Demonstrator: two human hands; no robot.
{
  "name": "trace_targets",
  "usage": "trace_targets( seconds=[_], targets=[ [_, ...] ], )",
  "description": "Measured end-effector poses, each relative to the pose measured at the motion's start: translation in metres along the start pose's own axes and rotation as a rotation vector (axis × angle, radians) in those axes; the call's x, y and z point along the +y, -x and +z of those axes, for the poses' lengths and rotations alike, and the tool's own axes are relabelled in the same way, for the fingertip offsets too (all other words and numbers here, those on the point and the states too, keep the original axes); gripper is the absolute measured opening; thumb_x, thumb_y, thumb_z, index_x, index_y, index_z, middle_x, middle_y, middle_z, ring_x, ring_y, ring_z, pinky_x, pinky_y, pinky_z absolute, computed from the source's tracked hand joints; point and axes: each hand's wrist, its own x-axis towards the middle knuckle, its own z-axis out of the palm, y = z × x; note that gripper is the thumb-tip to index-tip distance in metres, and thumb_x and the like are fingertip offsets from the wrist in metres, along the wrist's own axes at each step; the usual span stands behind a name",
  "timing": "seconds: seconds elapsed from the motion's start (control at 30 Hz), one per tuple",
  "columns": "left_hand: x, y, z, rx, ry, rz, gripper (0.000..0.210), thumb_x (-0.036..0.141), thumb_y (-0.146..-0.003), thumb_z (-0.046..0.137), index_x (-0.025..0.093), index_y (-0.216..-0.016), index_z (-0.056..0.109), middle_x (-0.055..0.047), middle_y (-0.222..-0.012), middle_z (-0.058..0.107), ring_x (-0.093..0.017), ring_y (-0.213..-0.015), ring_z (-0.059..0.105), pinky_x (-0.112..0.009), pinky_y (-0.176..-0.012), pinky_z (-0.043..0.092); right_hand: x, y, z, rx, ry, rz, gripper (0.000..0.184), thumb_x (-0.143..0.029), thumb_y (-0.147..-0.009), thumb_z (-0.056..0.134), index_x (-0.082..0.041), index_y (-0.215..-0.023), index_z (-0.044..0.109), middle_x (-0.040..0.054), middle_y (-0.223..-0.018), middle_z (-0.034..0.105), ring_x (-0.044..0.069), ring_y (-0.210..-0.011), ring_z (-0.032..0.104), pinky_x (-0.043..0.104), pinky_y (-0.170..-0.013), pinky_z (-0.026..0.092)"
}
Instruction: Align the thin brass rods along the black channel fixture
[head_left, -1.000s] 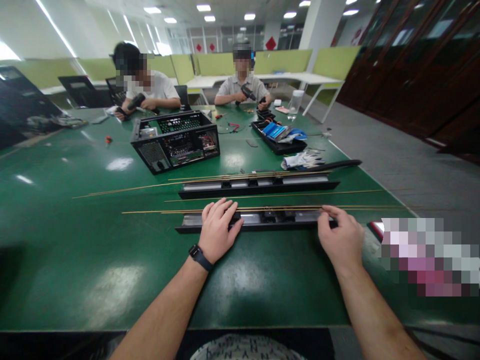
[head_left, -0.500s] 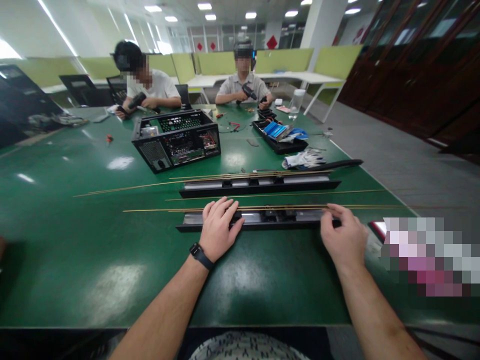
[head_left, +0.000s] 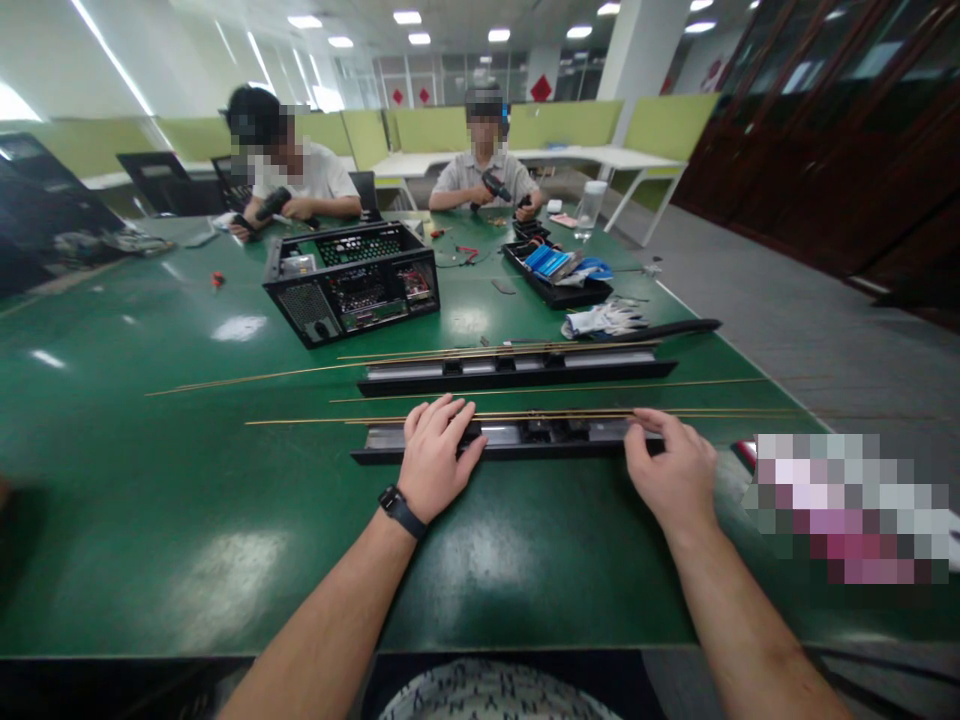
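Note:
My left hand [head_left: 442, 448] lies palm down across the left part of the near black-and-silver rail [head_left: 499, 434], its fingers spread over thin brass-coloured rods [head_left: 555, 415]. A dark watch is on that wrist. At the rail's right end, my right hand [head_left: 671, 465] has its thumb and forefinger curled together on the rods. How many rods it grips cannot be made out. The rods run lengthwise along the rail's back edge and stick out beyond both ends. Black blocks [head_left: 538, 430] sit in the rail's channel.
Behind lies a second rail [head_left: 517, 375] with more rods, and a single rod [head_left: 420, 396] lies between the two. Farther off are an open computer case [head_left: 356, 280], white gloves [head_left: 604, 320] and a black tray [head_left: 574, 290]. Two people holding drills sit across the table.
My right hand has shifted a little to the left along the rods. My left hand stays in place on the near rail.

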Motion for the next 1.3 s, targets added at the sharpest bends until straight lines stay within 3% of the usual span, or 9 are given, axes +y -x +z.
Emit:
trace_targets(
  seconds=[0.27, 0.47, 0.67, 0.87, 1.07, 1.3],
  targets=[
    [0.0008, 0.0000, 0.0003, -0.002, 0.012, -0.012, 0.041, 0.036, -0.104, 0.070, 0.025, -0.144, 0.068, -0.013, -0.143, 0.074, -0.034, -0.145, 0.062, -0.057, -0.125, 0.038, 0.0044, -0.0017, 0.0001, 0.028, 0.036, 0.096, 0.031, -0.037, -0.094, 0.053, -0.022, -0.109, 0.075, 0.0100, -0.101, 0.082, 0.028, -0.094, 0.072, 0.048, -0.100, 0.048],
    [0.0008, 0.0001, -0.0004, 0.003, 0.013, -0.012, 0.041, 0.036, -0.105, 0.069, 0.025, -0.144, 0.068, -0.013, -0.143, 0.074, -0.034, -0.145, 0.062, -0.058, -0.125, 0.038, 0.0033, -0.0011, 0.0006, 0.007, 0.031, 0.060, 0.032, -0.038, -0.093, 0.054, -0.022, -0.108, 0.077, 0.0105, -0.104, 0.083, 0.030, -0.099, 0.072, 0.049, -0.102, 0.047],
    [0.0008, -0.0001, -0.0001, 0.003, 0.013, -0.007, 0.041, 0.036, -0.105, 0.069, 0.024, -0.144, 0.068, -0.013, -0.142, 0.074, -0.034, -0.144, 0.062, -0.058, -0.125, 0.038, 0.0071, -0.0023, 0.0008, 0.032, 0.049, 0.117, 0.031, -0.036, -0.093, 0.054, -0.020, -0.109, 0.075, 0.0126, -0.103, 0.082, 0.031, -0.100, 0.073, 0.051, -0.103, 0.048],
    [0.0010, 0.0005, -0.0001, 0.009, 0.009, -0.001, 0.041, 0.035, -0.105, 0.070, 0.023, -0.144, 0.068, -0.014, -0.142, 0.074, -0.034, -0.144, 0.062, -0.058, -0.125, 0.038, 0.0044, -0.0007, 0.0005, 0.011, 0.020, 0.022, 0.030, -0.038, -0.093, 0.057, -0.021, -0.109, 0.077, 0.0108, -0.104, 0.083, 0.030, -0.100, 0.074, 0.050, -0.104, 0.049],
    [0.0013, 0.0005, -0.0005, 0.007, 0.011, 0.002, 0.043, 0.034, -0.104, 0.071, 0.023, -0.145, 0.068, -0.014, -0.142, 0.074, -0.035, -0.144, 0.063, -0.058, -0.124, 0.039, 0.0065, -0.0015, 0.0000, 0.030, 0.056, 0.117, 0.031, -0.037, -0.093, 0.054, -0.020, -0.108, 0.076, 0.0115, -0.102, 0.082, 0.030, -0.099, 0.073, 0.052, -0.103, 0.049],
    [0.0009, 0.0003, -0.0005, 0.013, 0.005, 0.004, 0.042, 0.034, -0.104, 0.071, 0.024, -0.144, 0.068, -0.014, -0.142, 0.075, -0.035, -0.143, 0.063, -0.058, -0.125, 0.039, 0.0040, -0.0002, -0.0004, -0.023, 0.029, 0.083, 0.032, -0.040, -0.094, 0.056, -0.022, -0.112, 0.075, 0.0104, -0.105, 0.082, 0.031, -0.105, 0.072, 0.054, -0.107, 0.046]
  ],
)
